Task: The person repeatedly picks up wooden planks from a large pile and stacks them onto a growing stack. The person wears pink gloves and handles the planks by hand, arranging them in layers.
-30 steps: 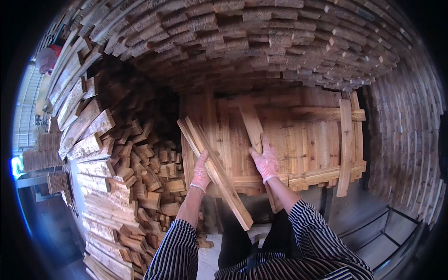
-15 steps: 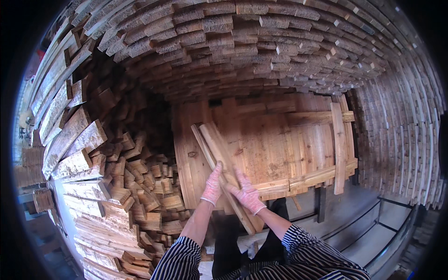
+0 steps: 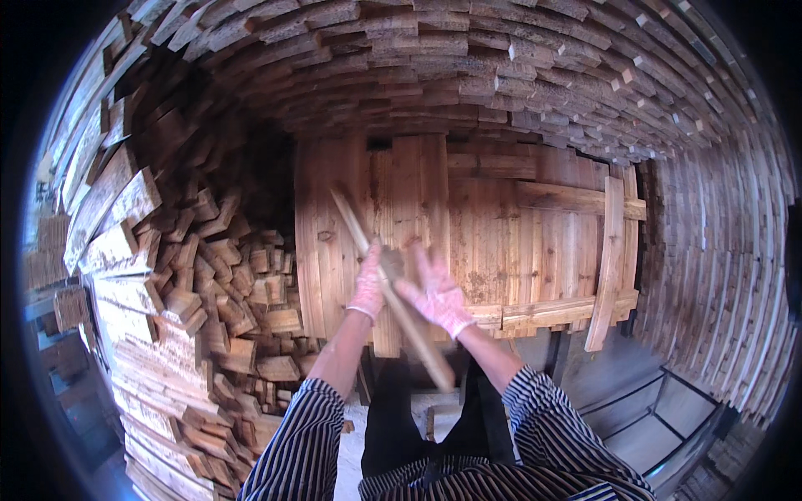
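Note:
A long, narrow wooden board is tilted on its edge, slanting from the wooden panel toward my legs. My left hand, in a pinkish glove, closes on it from its left side near the middle. On the other side, my right hand, gloved alike, is open with fingers spread, its thumb close to the board; whether it touches cannot be made out. Beneath both hands lies the panel of side-by-side planks. Motion blurs the board and my right fingertips.
Loose cut boards are heaped at the left, close to my left arm. Stacked lumber walls rise behind the panel and on the right. A crosswise board lies over rails at the panel's right end. A dark metal frame stands lower right.
Two boards showed between my hands earlier; now one narrow edge shows. My right hand has opened and spread its fingers. Both hands sit slightly higher in the view, which has also shifted.

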`<state>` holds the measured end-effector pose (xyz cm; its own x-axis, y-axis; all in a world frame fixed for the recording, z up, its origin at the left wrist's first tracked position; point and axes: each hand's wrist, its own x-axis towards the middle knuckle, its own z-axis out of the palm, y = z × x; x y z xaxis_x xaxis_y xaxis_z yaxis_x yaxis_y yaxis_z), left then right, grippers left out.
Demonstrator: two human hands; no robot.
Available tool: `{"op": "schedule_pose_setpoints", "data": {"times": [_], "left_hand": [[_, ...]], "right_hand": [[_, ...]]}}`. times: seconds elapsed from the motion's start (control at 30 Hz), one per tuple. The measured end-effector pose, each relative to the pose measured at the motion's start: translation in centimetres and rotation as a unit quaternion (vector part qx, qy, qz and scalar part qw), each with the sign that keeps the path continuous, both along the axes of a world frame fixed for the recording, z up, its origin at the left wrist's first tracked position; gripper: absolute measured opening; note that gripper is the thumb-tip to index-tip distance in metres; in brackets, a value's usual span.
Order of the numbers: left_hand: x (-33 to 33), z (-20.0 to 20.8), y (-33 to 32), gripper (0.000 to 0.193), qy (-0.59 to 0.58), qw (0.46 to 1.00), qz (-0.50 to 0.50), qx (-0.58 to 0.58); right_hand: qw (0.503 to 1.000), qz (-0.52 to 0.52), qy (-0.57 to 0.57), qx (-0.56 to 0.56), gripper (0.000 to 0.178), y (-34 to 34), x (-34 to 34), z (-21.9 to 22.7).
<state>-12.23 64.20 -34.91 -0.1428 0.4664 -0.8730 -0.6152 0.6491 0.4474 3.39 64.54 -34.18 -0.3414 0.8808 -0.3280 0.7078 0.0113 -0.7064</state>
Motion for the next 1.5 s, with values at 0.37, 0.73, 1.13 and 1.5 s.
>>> {"op": "schedule_pose_setpoints", "data": {"times": [0.37,0.73,1.13,1.5], "left_hand": [[6.5,-4.7,-25.1,0.109,0.051,0.99,-0.004,-0.132],[2.3,-3.7,-14.2,0.116,-0.291,0.92,0.195,-0.179],[-17.5,-4.4,-5.2,0.079,0.472,0.856,-0.21,0.023],[-20.7,-9.5,0.0,0.097,0.365,0.896,-0.235,-0.097]], "right_hand": [[0.975,-0.215,-0.056,0.018,0.079,1.3,9.0,-4.6],[0.989,-0.09,-0.117,0.014,0.085,5.9,8.2,-7.7],[0.882,-0.346,-0.321,-0.011,0.091,8.1,41.2,-4.7],[0.96,-0.175,-0.216,0.025,0.084,8.8,15.9,-6.0]]}}
